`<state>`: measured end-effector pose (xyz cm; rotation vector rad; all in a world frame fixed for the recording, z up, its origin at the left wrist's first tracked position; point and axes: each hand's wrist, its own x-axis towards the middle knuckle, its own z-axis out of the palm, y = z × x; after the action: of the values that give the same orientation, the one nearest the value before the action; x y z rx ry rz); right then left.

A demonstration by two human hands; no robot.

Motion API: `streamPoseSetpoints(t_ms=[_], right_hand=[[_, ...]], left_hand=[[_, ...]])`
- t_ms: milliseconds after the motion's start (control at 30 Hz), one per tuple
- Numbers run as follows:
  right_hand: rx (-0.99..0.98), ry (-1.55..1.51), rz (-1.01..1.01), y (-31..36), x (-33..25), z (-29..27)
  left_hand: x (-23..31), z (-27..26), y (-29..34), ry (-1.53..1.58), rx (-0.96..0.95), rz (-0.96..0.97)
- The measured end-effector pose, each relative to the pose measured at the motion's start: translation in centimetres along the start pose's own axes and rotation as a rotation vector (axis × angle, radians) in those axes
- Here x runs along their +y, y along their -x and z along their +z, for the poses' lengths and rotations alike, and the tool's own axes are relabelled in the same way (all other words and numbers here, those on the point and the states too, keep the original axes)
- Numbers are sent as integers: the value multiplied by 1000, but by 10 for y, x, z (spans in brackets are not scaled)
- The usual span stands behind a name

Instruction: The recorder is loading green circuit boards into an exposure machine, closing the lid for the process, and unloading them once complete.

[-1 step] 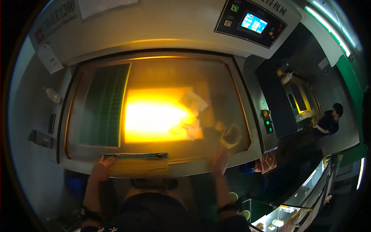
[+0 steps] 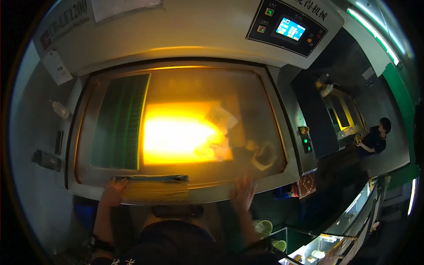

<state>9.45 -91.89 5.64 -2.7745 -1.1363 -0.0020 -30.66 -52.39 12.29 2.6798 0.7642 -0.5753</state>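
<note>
A: Where did the tan slab lie?
B: At the front edge of the tabletop, long side left to right, between the two hands. Its left end met the left hand; its right end stood clear of the right hand.

A: State of the hands?
B: Left: closed on the slab's left end, fingertips at the upper corner; the underside of the grip was hidden. Right: open, fingers extended, holding nothing visible. It was motion-blurred near the front rim, so contact could not be told.

A: Materials and shapes?
B: Slab: oblong, straight-sided, yellowish-tan, with fine lengthwise streaks and a dark teal strip along its far edge. Material not determined. The tabletop was broad, with rounded corners, a hazy face and a metallic rim. A dark green sheet, four-sided and faintly striped, occupied its left part. Beside that, a yellow-white glow filled a rectangle at the middle. A pale loop-shaped item showed at the right, beyond the right hand.

A: Surroundings?
B: Control panel, black with a lit blue screen, upper right. Farther right, a co-worker in dark clothing at another station.
</note>
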Motion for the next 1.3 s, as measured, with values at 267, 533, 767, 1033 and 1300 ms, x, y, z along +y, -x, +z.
streamPoseSetpoints(t_ms=[267, 533, 767, 1033, 1300], right_hand=[[-139, -459, 495, 199, -156, 50], [214, -485, 366, 90, -229, -22], [165, -311, 214, 49, -266, -52], [-293, -23, -281, -29, -268, -62], [-306, -9, -391, -117, -254, -25]], left_hand=[[-135, -66, -147, 163, 292, -193], [-88, -132, -282, 164, 226, -154], [-58, -83, -142, 165, -191, 347], [-62, -45, -65, 126, -254, 382], [-35, -69, -88, 11, -21, 147]])
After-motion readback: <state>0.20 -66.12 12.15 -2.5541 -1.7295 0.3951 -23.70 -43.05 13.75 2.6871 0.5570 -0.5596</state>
